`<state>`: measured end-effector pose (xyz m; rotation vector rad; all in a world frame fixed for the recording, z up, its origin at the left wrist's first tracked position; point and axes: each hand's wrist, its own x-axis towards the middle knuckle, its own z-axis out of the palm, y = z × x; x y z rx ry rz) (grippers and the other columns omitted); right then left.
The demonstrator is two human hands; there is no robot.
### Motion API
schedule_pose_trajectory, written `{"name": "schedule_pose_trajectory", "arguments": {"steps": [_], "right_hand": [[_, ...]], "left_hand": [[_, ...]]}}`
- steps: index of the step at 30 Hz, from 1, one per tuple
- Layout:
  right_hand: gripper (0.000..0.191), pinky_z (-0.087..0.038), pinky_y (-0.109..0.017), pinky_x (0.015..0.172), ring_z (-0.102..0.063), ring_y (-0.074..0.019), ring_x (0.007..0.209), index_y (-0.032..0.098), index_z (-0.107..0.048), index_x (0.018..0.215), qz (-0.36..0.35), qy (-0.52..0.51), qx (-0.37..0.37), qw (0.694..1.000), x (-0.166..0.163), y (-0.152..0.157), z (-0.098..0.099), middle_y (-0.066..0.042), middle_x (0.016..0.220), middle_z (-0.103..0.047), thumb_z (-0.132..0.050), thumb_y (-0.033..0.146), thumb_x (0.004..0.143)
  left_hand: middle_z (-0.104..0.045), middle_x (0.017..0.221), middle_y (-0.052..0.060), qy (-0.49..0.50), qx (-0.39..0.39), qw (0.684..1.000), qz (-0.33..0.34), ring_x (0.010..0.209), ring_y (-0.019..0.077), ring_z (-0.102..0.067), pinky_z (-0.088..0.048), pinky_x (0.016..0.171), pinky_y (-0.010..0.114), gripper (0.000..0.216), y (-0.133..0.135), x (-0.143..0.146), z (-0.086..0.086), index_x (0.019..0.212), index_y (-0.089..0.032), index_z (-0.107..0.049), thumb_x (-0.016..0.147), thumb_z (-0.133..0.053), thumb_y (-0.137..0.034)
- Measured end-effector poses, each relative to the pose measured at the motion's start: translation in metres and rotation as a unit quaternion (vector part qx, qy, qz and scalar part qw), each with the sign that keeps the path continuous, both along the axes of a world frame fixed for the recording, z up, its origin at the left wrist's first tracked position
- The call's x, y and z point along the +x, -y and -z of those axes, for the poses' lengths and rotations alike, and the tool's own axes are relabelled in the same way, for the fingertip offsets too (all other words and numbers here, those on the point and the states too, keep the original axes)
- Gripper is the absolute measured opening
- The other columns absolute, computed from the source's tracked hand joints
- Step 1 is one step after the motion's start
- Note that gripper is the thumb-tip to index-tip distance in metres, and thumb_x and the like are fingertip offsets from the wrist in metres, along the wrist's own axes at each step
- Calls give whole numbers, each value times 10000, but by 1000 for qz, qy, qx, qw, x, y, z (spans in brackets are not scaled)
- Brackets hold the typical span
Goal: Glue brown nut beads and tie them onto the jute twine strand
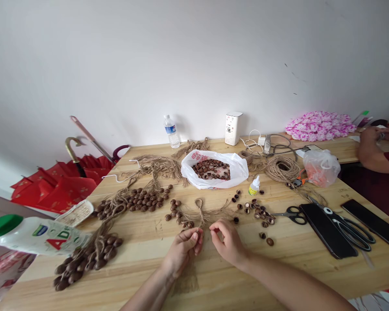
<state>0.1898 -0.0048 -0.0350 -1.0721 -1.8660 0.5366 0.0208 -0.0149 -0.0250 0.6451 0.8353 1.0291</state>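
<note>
Left hand [185, 247], pinching looped twine bundle [200, 211], midway between tabletop's [139, 244] left and right edges, right hand [227, 242], fingers [218, 226] curled, hold indeterminable, pinched end hidden behind fingertips [193, 237], both forearms [282, 276] cut off.

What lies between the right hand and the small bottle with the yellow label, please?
In the head view, a few open brown shells lie between the right hand and the bottle.
</note>
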Motion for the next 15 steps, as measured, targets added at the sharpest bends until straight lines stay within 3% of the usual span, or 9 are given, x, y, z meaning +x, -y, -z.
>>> {"name": "schedule_pose_trajectory", "arguments": {"steps": [15], "right_hand": [[127,-434,-274,645,-544,-178,737,188,-560,835,2,-2,5,1000,0,0,-1,-39,751,-580,-477,96,810]], "left_hand": [[-558,604,5,3,2,1000,7,461,70,-424,-246,482,230,244,-1,-2,2,794,-113,-672,668,-721,-316]]}}
